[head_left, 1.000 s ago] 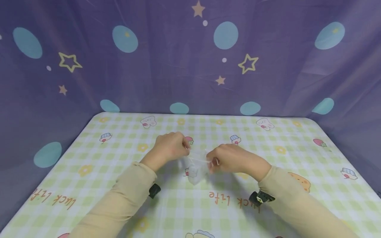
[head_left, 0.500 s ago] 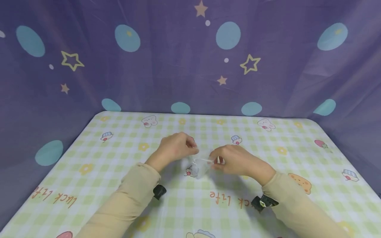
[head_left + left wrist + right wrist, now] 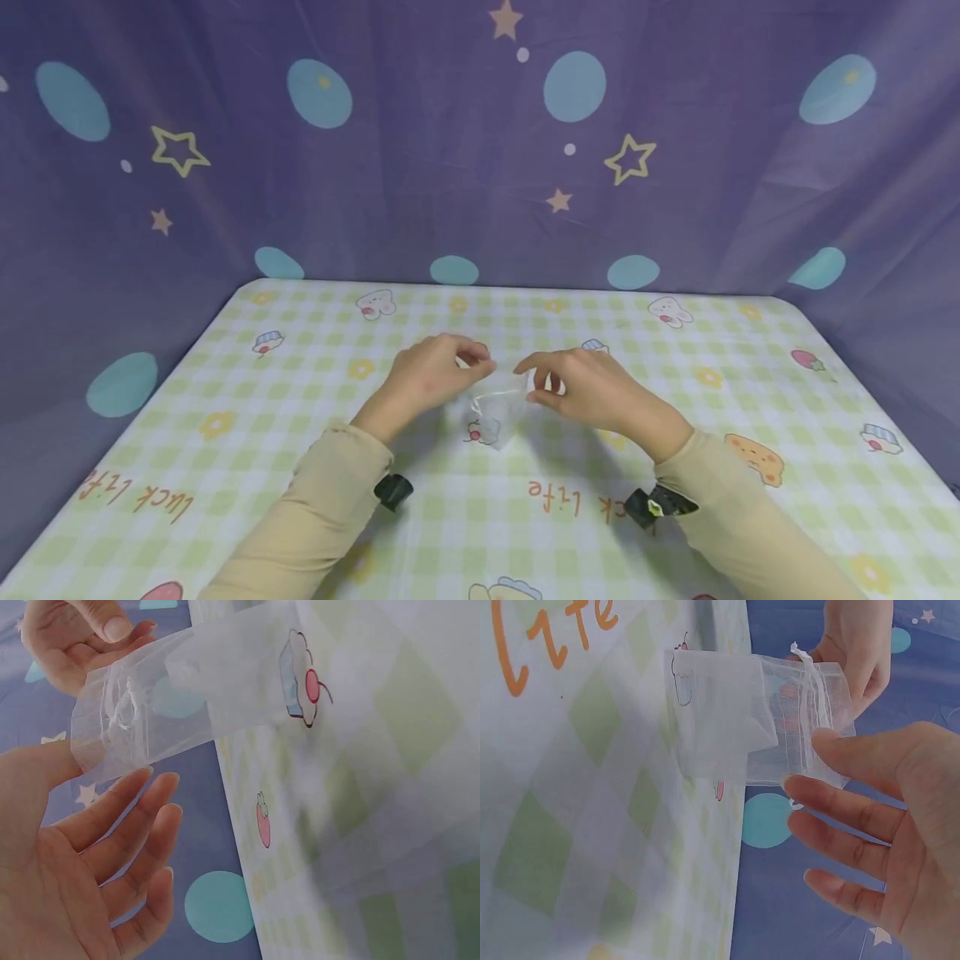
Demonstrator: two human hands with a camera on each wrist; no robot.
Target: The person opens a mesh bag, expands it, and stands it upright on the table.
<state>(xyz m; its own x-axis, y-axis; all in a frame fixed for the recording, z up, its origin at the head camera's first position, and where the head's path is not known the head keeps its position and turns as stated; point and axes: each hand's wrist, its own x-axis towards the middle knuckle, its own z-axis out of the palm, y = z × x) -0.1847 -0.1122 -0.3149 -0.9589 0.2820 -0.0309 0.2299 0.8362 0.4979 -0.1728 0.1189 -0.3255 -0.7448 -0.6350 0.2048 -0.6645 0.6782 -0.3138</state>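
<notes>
A small sheer white drawstring pouch [image 3: 498, 412] hangs above the table between my hands. My left hand [image 3: 435, 375] holds its mouth from the left. In the left wrist view the left thumb [image 3: 64, 761] lies behind the sheer top edge, and the index fingertip meets the pouch's side. My right hand [image 3: 592, 383] pinches the other side; in the right wrist view its thumb [image 3: 855, 754] presses the mesh by the white drawstring [image 3: 814, 694], one finger is hidden behind the pouch, and the others are loosely bent. A pale fold shows through the mesh; whether anything is inside I cannot tell.
A green-and-white checked tablecloth [image 3: 300, 450] with cartoon prints covers the table under both forearms. Behind and around the table hangs a purple curtain [image 3: 450, 183] with stars and blue ovals. Dark wrist cameras sit on straps below both sleeves.
My left hand shifts right, then back left. The right hand moves its grip up, with the index finger now straighter. The pouch's mouth, low and taut before, sits slightly higher.
</notes>
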